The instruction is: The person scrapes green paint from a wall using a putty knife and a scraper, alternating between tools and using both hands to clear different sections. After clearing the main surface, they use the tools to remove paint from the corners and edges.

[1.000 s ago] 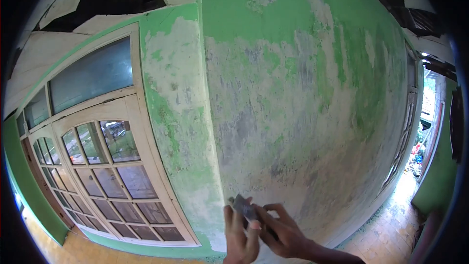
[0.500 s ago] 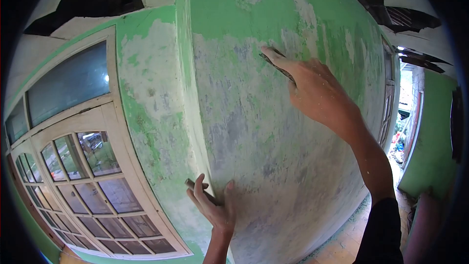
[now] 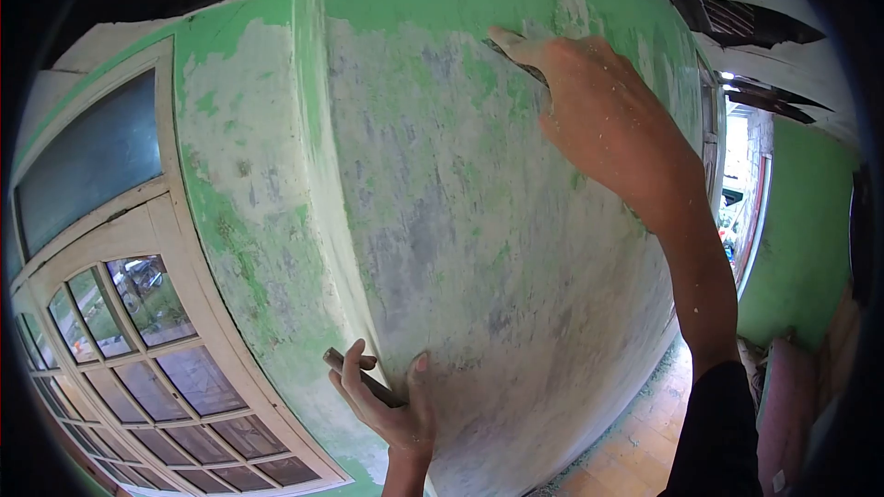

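Green paint is patchy on the wall [image 3: 442,221], with grey and white plaster bare over much of it. High on the wall, my right hand [image 3: 612,115] is closed round a thin, dark-edged scraper [image 3: 520,62], its edge at the wall beside the green paint. Lower down, near the wall's vertical corner, my left hand [image 3: 391,405] has its fingers curled round a short, dark stick-like handle [image 3: 368,379]. The far end of that handle is hidden by the palm.
At the left stands a white-framed door [image 3: 138,221] with glass panes. Tiled floor [image 3: 635,433] with scattered flakes runs along the wall's foot. A pinkish rolled object [image 3: 785,396] leans at the right, near a bright doorway [image 3: 737,175]. Broken ceiling panels hang above.
The view has shifted, so the wall and door sit further left and higher. My right hand appears higher and larger, still on the scraper. My left hand keeps its handle, slightly lower left.
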The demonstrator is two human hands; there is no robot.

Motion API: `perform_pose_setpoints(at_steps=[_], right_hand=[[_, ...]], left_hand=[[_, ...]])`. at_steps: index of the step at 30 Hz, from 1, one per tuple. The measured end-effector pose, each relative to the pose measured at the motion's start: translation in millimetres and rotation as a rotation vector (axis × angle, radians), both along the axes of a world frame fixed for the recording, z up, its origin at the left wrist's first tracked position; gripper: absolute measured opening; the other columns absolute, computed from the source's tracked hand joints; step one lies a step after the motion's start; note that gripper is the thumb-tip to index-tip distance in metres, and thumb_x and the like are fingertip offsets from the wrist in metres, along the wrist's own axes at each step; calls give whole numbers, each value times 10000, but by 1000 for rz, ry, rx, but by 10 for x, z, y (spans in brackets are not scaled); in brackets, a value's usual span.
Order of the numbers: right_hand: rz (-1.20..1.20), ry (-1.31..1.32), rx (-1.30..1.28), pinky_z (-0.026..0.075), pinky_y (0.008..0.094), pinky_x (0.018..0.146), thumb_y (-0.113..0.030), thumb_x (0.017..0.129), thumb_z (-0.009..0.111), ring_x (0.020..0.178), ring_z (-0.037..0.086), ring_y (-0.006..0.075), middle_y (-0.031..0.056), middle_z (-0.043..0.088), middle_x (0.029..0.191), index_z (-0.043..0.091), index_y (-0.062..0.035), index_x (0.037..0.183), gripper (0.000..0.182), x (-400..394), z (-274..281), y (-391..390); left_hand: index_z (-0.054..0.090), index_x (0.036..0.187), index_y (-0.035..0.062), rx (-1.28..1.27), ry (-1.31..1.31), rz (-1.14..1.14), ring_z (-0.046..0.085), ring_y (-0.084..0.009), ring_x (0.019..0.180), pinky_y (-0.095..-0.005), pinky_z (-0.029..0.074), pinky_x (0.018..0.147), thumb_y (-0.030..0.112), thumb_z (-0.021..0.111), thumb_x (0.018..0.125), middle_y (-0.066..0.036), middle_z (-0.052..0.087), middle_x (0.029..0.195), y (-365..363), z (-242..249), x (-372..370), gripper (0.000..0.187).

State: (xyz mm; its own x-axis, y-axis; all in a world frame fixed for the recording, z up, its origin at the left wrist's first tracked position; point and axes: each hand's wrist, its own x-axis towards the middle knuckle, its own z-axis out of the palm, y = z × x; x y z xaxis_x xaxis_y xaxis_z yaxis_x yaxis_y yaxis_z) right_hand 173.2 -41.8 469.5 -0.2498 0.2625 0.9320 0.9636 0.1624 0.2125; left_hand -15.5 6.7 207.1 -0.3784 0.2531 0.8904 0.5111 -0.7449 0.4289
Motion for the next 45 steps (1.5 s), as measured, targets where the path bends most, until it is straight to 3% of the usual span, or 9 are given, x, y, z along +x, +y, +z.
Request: perform_pose_setpoints(at_steps=[5,7,11,13,22,26,28,34,45], right_hand=[[-44,-73,48,497,499,893,-5,878,507,981,617,426,279,631,1039,631,18,1169,317,21,-86,5],[-101,-24,30,468,461,973,103,808,513,1025,619,416,268,645,1076,544,-70,1394,612,-39,46,-13],[-130,107,-117,463,456,982,98,811,530,1065,608,396,249,650,1104,551,-69,1389,602,-91,-55,-3],[66,-175,301,510,497,850,-20,896,508,939,630,410,257,639,966,618,29,1140,272,35,-50,148],[47,-246,384,509,494,832,-16,898,514,916,626,394,217,633,936,576,14,1208,318,56,-107,209],[-103,70,-75,526,485,816,-2,890,512,920,643,397,227,642,953,573,26,1227,344,-143,-134,85],[5,-171,431,549,467,772,15,878,511,886,660,413,252,651,947,589,48,1220,352,-105,-31,253],[-46,169,-50,466,506,957,83,801,548,1018,618,457,277,662,1063,554,-93,1390,615,-290,-206,6],[-50,-94,219,498,487,836,-38,894,536,908,606,375,187,589,981,520,-42,1324,430,-98,-340,288]], left_hand=[[447,1324,-39,-24,-61,-74,391,-236,963,-400,315,961,168,760,839,-98,397,1014,-25,16,28,613],[446,1326,-37,-14,-24,-46,387,-233,971,-384,316,948,171,746,856,-97,399,1032,-15,12,18,595],[445,1326,-36,-23,-32,-40,387,-230,970,-376,318,943,181,735,872,-95,400,1038,-24,2,29,580],[444,1328,-37,-9,-14,-23,387,-226,972,-373,319,937,193,730,883,-93,398,1039,-14,16,34,577],[446,1328,-35,-40,-22,-34,388,-224,983,-367,320,927,212,714,902,-93,392,1038,-39,19,50,561],[446,1327,-37,-31,-27,-38,389,-226,985,-364,322,908,206,707,904,-90,388,1030,-48,25,51,553],[443,1326,-45,-57,-41,-54,392,-235,991,-398,305,1010,182,715,891,-94,386,1020,-54,22,57,561],[437,1325,-50,-42,-9,-66,404,-249,998,-478,117,1184,145,725,865,-109,397,1018,-16,-9,10,577],[435,1322,-55,-40,-10,-76,416,-252,1012,-516,115,1187,193,727,882,-106,403,1021,-26,-5,-4,584]])
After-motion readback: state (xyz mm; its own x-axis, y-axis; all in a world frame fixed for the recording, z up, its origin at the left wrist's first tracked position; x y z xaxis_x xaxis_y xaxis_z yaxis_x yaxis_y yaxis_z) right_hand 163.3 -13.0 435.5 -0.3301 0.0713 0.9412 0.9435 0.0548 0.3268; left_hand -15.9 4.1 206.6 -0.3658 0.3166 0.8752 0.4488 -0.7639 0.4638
